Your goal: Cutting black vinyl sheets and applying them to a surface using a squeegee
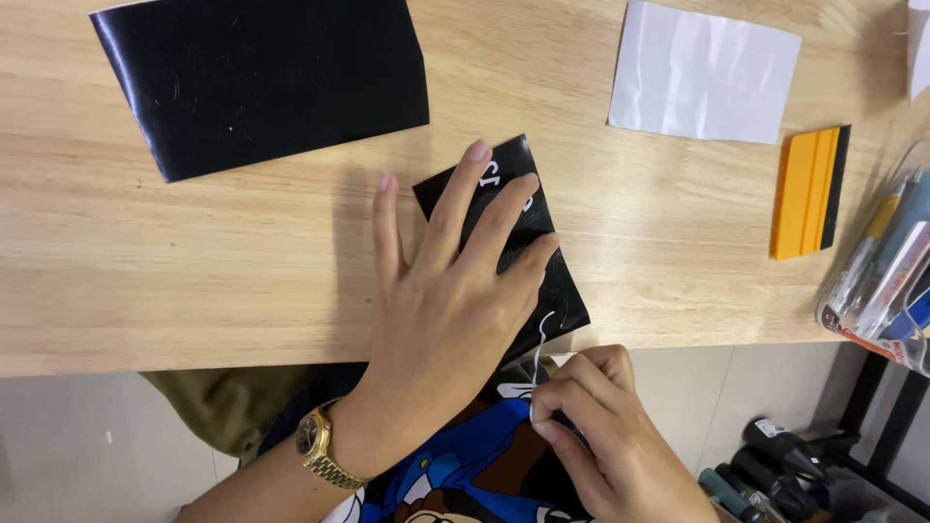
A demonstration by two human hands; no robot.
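My left hand [441,291] lies flat with fingers spread on a small black vinyl piece [552,281] near the front edge of the wooden table [194,271]. White cut shapes show on the piece above my fingertips. My right hand [596,436] is below the table edge, its fingers pinched on a thin white strip [539,353] that curls up from the piece's lower corner. A gold watch sits on my left wrist.
A larger black vinyl sheet [262,82] lies at the back left. A white sheet [702,73] lies at the back right, with a yellow squeegee [807,192] next to it. A clear pouch of pens [886,281] sits at the right edge. Tools lie on the floor at lower right.
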